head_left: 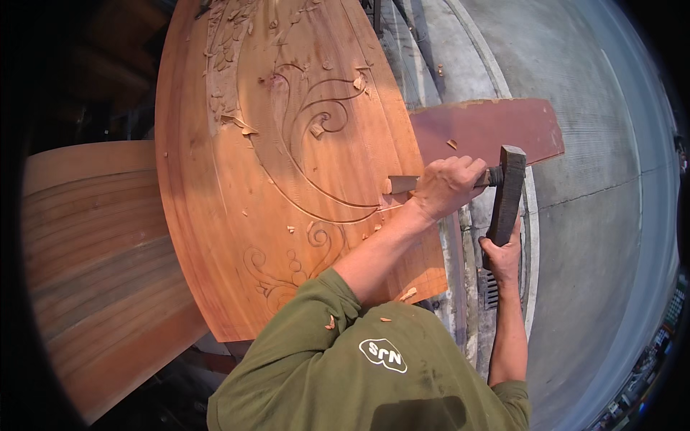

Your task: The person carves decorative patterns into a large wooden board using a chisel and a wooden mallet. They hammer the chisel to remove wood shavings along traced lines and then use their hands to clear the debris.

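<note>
Grips a flat metal-bladed chisel [402,185] over an orange-brown carved wooden board [295,176] in tightly curled left hand [447,188], a dark oblong mallet [507,194] in curled right hand [504,258], both likely stiff, hefty, best held by shaft and lower end.

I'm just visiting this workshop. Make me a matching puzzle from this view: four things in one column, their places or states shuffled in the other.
Things
1. Orange-brown carved wooden panel
2. Flat, grey-bladed chisel
3. Dark, square-ended mallet
4. Flat reddish-brown board

Places or states
A. Held in the right hand
B. Juts out beyond the panel's right edge
C. Strewn with loose tan wood chips
D. Held in the left hand

Pairs: 1-C, 2-D, 3-A, 4-B
</note>
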Demonstrator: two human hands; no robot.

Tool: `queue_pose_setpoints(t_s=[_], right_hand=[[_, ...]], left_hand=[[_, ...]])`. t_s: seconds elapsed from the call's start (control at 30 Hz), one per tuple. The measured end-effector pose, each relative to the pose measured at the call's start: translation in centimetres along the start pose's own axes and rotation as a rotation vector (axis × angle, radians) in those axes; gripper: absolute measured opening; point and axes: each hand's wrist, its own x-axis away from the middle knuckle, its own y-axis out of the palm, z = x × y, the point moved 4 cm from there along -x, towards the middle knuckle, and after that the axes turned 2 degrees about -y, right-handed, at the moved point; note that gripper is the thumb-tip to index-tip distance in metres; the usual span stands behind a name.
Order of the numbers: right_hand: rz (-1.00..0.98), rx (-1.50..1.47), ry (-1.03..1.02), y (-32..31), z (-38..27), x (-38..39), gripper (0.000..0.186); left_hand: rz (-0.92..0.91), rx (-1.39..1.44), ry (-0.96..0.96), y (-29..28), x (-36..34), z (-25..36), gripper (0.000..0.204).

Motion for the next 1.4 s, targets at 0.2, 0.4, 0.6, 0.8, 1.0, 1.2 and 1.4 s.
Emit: queue_pose_setpoints(t_s=[0.2,0.4,0.6,0.8,1.0,1.2,1.4], right_hand=[[0.38,-0.549,0.154,-3.6,-0.6,-2.6,0.042],[0.019,-0.008,0.0,-0.7,-1.4,-0.8,0.091],[0.405,-0.529,0.165,-1.8,-2.2,-3.0,0.046],[0.059,-0.052,-0.011,-2.1,-0.6,-1.9,0.098],[0.316,-0.502,0.146,-0.6,-2.2,-2.7,0.06],[0.122,-0.158,0.082,-1.9,-1.2,-1.5,0.077],[0.24,-0.47,0.13,0.8,-2.2,-2.4,0.056]], left_hand=[[0.032,-0.001,-0.012,-0.3,0.1,-0.1,0.037],[0.04,0.003,-0.021,-1.3,0.0,-0.5,0.036],[0.016,-0.012,-0.039,-0.5,0.2,-0.5,0.038],[0.03,0.007,-0.061,-1.6,0.1,-0.8,0.038],[0.036,0.009,-0.041,-1.3,0.2,-0.7,0.042],[0.068,0.018,-0.059,-2.5,0.4,-0.9,0.041],[0.049,0.016,-0.057,-1.4,0.4,-1.0,0.044]])
